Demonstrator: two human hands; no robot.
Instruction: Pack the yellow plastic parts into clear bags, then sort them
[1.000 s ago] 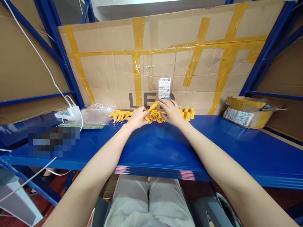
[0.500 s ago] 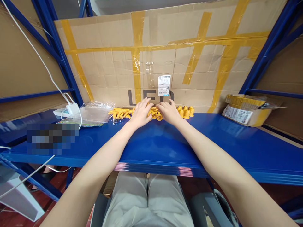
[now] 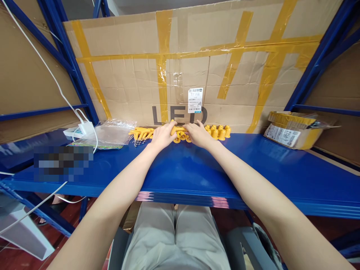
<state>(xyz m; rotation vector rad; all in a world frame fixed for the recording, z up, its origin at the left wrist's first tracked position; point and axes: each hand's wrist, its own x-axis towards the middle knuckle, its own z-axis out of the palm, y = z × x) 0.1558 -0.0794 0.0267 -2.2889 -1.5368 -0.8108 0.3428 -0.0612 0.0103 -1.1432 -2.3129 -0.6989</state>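
Observation:
My left hand is closed around a yellow plastic piece with a peg-like end sticking up. The fingers of my right hand pinch the other end of that piece, so it lies level between both hands. Just beneath it, several yellow cup-shaped parts lie on their sides with the openings toward me. Beyond my right hand stand several more yellow cups, upright in rows. Left of my left hand is a row of yellow handle-like pieces, with small silver springs or screws in front.
A blue metal shelf is the work surface, backed by a taped cardboard sheet. Plastic bags, a white plug adapter with cables and a blurred dark object lie left. An opened cardboard box sits right.
My left hand has shifted slightly left and down, its fingers closing in. The yellow piece between my hands now shows more clearly, and more of the standing cups is visible.

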